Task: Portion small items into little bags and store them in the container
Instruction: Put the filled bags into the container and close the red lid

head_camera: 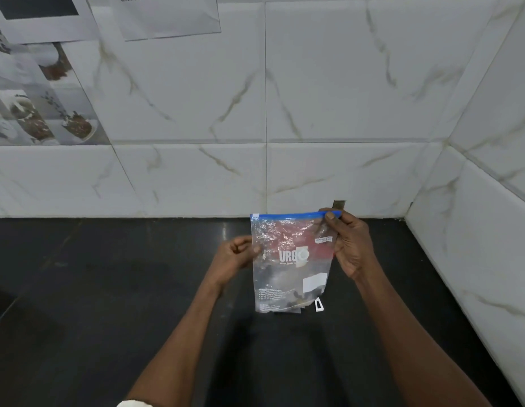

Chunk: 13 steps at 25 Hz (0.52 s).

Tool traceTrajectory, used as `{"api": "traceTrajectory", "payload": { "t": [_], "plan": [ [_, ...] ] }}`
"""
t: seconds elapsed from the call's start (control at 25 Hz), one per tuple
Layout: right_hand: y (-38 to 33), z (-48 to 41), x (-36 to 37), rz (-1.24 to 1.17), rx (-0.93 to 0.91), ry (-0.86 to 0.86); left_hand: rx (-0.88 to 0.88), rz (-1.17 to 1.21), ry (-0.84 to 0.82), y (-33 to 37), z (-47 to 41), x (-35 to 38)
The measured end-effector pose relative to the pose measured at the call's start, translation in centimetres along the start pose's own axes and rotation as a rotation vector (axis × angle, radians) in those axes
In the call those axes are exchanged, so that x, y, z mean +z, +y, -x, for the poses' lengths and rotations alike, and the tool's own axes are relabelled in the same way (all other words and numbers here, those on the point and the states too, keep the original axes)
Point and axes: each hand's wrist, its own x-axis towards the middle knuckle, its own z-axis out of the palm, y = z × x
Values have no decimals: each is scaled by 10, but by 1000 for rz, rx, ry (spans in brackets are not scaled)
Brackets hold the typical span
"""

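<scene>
Fingertips (331, 216) of right hand (351, 249) on zip bag (287, 261); contents (296, 301) indistinct.

Dark counter (108, 289) open leftward, tiled walls (475, 230) behind, right — corner.

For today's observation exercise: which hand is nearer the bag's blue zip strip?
Right. The right hand pinches the blue zip strip; the left hand holds the bag lower, at its left edge.

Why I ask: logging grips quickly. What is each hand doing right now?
Left hand: pinches the left edge of the zip bag.
Right hand: pinches the bag's blue zip strip at its top right corner.
</scene>
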Motion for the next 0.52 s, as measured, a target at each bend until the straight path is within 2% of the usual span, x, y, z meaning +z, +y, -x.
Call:
{"api": "traceTrajectory", "payload": {
  "t": [0.12,0.36,0.52],
  "plan": [
    [3,2,0,10,39,6,56,93,99,20,-13,1],
    [3,1,-1,82,26,76,102,134,148,23,-14,5],
    [3,2,4,299,28,124,128,133,194,24,-18,4]
  ]
}}
